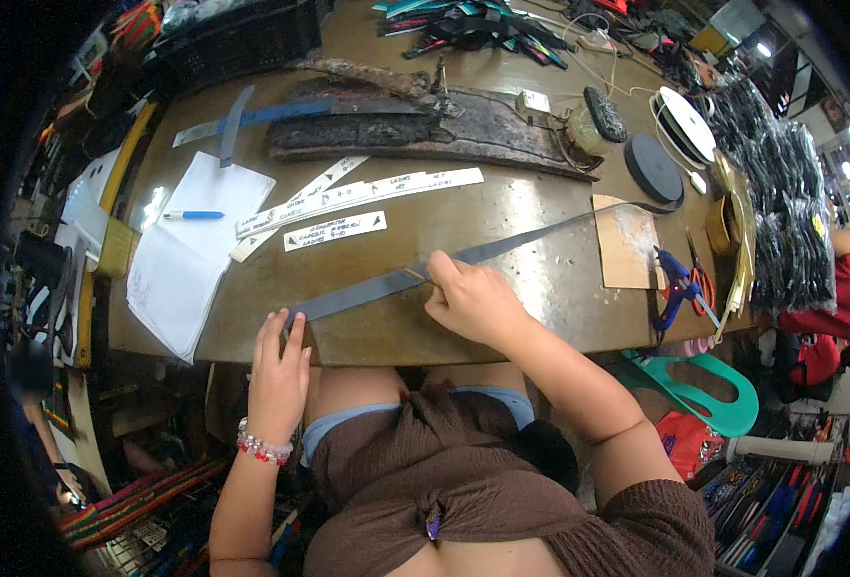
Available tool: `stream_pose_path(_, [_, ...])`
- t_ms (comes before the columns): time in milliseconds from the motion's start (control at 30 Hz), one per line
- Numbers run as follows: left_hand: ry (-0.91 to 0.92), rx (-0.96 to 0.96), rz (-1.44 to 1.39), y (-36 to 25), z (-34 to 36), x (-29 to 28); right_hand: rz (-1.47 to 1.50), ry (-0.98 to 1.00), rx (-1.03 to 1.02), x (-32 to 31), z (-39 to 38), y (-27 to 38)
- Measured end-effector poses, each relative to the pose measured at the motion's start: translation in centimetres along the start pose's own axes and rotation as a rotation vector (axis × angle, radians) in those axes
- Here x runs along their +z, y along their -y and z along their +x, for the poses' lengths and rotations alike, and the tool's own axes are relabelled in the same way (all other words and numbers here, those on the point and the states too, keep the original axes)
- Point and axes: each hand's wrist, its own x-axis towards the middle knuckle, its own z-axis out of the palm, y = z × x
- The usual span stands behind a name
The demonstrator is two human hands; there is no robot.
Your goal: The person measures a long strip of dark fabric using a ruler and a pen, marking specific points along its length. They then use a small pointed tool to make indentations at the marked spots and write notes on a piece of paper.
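Observation:
A dark grey flat strap lies slantwise across the table, running from the near left up to its roll at the far right. My left hand rests its fingertips on the strap's left end, fingers stretched out and slightly spread. Farther along, my right hand is closed in a pinch over the strap. A thin tan piece shows at its fingertips; what it is cannot be made out. Labelled white card strips lie beyond the strap.
Paper sheets with a blue pen lie left. A charred wooden block spans the back. At right are brown card, a blue glue gun, orange-handled scissors, a white reel and stacked plastic-wrapped packs.

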Motion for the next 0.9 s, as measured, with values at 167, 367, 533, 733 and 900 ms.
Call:
stream_pose_path(167, [0.014, -0.007, 0.009, -0.5, 0.6, 1.0, 0.331, -0.202, -0.337, 3.9, 1.9, 4.1])
stream_pose_path(367, [0.068, 0.044, 0.04, 0.0, 1.1, 0.1, 0.077, 0.117, -0.342, 5.8, 0.9, 3.1])
stream_pose_path(533, [0.197, 0.007, 0.102, 0.6, 4.2, -1.9, -0.078, 0.079, 0.041, 0.5, -2.0, -4.5])
stream_pose_path(733, [-0.19, 0.17, 0.071, 3.1, 15.0, -1.0, -0.025, 0.032, 0.02, 0.6, -3.0, -5.5])
stream_pose_path(900, [-0.103, 0.269, -0.077, 4.8, 16.3, 0.2, 0.013, 0.028, 0.021, 0.4, -2.9, -5.8])
